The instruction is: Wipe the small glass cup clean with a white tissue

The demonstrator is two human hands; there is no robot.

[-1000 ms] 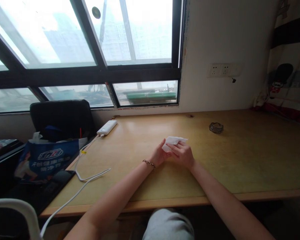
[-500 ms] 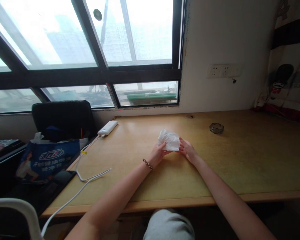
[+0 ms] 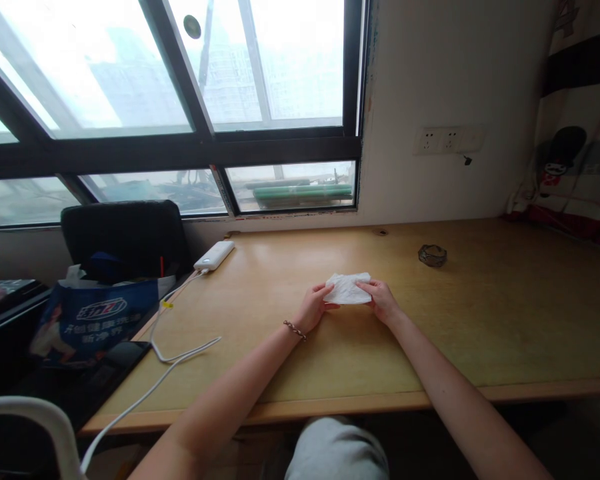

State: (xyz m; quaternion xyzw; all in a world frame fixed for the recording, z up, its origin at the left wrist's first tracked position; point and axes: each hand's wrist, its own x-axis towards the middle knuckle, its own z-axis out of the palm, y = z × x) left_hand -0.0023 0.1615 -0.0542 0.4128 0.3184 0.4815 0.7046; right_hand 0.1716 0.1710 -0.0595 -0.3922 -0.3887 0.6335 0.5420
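A folded white tissue (image 3: 349,289) is held between both hands, above the middle of the wooden table. My left hand (image 3: 314,307) grips its left edge, thumb on top and fingers underneath; a braided bracelet circles that wrist. On the opposite edge, my right hand (image 3: 383,301) pinches the tissue with its thumb over the top. The fingers beneath the tissue are partly hidden.
The wooden table (image 3: 260,373) stretches below a window. At its left edge lies a white power bank (image 3: 215,256) with a white cable (image 3: 180,357). A dark ashtray-like dish (image 3: 433,255) stands right of my hands. A blue bag (image 3: 100,317) sits on a black chair (image 3: 125,233).
The tissue has turned flatter and shifted slightly right. My right hand's thumb has come over its right edge, where its fingers were looser before.
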